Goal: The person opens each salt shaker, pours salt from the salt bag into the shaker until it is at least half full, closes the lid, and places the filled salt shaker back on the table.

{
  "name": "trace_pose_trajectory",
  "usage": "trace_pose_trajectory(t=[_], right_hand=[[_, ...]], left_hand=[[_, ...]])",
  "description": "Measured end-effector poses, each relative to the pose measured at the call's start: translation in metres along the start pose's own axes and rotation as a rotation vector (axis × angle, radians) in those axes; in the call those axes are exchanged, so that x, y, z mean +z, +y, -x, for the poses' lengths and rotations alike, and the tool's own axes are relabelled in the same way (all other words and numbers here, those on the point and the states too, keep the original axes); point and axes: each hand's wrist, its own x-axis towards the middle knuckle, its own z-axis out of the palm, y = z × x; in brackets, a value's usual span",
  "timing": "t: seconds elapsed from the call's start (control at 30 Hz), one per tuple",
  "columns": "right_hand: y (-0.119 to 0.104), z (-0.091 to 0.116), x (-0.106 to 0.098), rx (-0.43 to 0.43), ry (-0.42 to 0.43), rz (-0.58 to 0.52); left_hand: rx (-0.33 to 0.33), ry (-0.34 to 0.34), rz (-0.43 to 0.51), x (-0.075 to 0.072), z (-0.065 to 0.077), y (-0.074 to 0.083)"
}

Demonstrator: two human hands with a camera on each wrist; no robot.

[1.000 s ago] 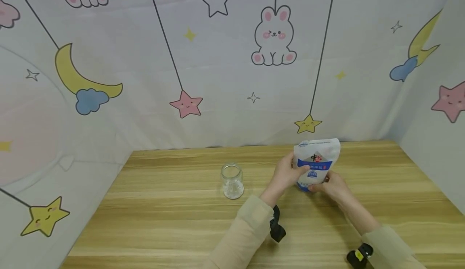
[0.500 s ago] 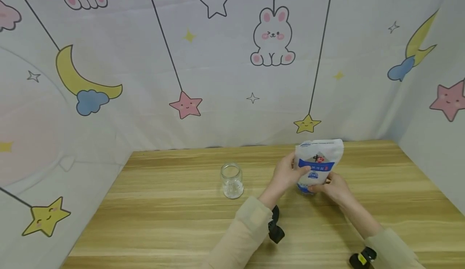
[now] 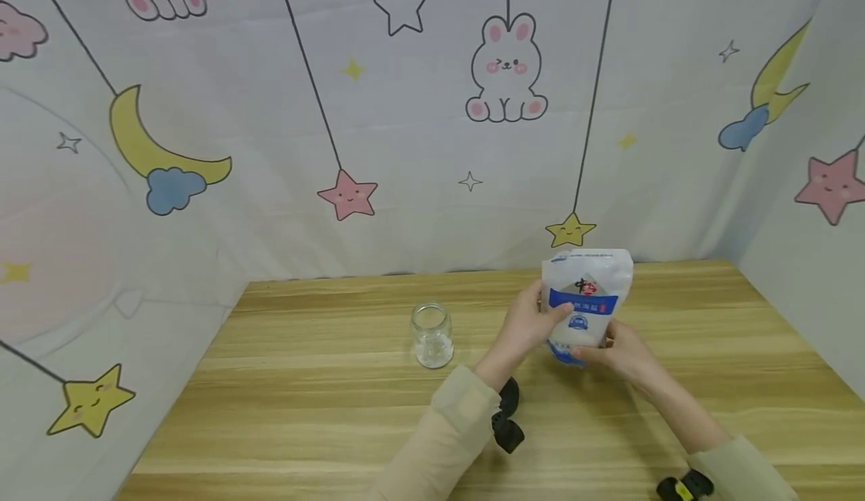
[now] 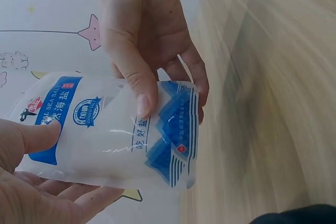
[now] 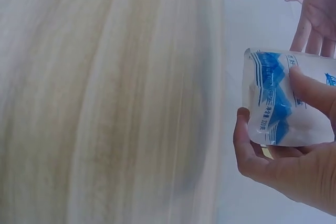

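Observation:
A white and blue bag of sea salt [image 3: 595,276] is held upright between both hands, toward the back right of the table. My left hand [image 3: 530,321] grips its left side, the thumb lying across the blue band on the front. Around the lower right part curls my right hand [image 3: 625,351], thumb on the front and fingers behind. In the left wrist view the salt bag [image 4: 115,129] shows its printed front and blue base pattern, with the right hand [image 4: 152,40] at the base end. The right wrist view shows the bag's lower end [image 5: 289,98] in the right hand [image 5: 294,177].
A clear glass jar [image 3: 431,336] with its mouth uncovered stands to the left of the hands, something whitish low inside it. The wooden table [image 3: 304,411] meets a white cloth backdrop [image 3: 419,133] printed with stars, moons and rabbits. Black wrist camera mounts [image 3: 508,422] hang below the sleeves.
Both hands keep their grip on the salt bag. It has shifted slightly left and up, and its front looks turned a little more toward the head camera. The jar stays put.

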Motion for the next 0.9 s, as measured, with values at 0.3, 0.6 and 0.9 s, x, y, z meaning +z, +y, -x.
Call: trace_pose_trajectory(t=[0.3, 0.6, 0.9], right_hand=[[-0.009, 0.007, 0.002, -0.07, -0.02, 0.0], [-0.015, 0.012, 0.003, -0.071, -0.02, 0.007], [-0.021, 0.017, 0.003, -0.046, -0.017, -0.027]], left_hand=[[0.02, 0.001, 0.046, -0.007, 0.008, 0.003], [0.081, -0.012, 0.101, -0.017, 0.019, 0.002], [0.067, 0.012, 0.201, -0.023, 0.027, 0.001]])
